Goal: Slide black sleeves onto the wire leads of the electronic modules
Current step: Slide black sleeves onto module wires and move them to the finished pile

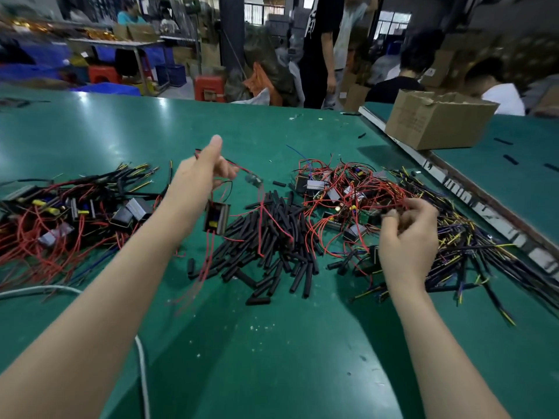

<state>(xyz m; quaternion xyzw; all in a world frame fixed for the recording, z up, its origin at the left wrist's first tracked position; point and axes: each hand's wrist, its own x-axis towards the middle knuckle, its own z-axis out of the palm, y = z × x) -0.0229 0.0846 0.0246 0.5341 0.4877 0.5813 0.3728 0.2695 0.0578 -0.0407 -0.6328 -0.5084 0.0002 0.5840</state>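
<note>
Module (216, 217) in hand, dangling by its red leads from the left hand (202, 169), marked what I judged to be the turn between units: one piece held up over the green table (272, 343), another being sought. The left hand's fingers were curled around the leads near its fingertips, thumb stuck up, so the module hung just below and slightly right of the palm, clear of the surface, with its loose red wires trailing down toward the near edge. Whether those leads already wore sleeves I could not tell; motion blur smeared them.

The right hand (408, 237) was over the near side of the tangled heap of unsleeved modules (332, 192) toward the table's right edge, fingers bent and pinching at red wires there; what exactly it had hold of was hidden in the tangle.

The pile of black sleeves (272, 237) lay in the middle of the table, between the two hands and just beside the hanging module. A heap of modules (75, 213) with black-covered leads sat toward the left edge.

The next move probably called for freeing one lead end, picking a single sleeve from the middle pile, and lining its bore up with the wire tip. A cardboard box (438, 119) stood near the far right edge.
</note>
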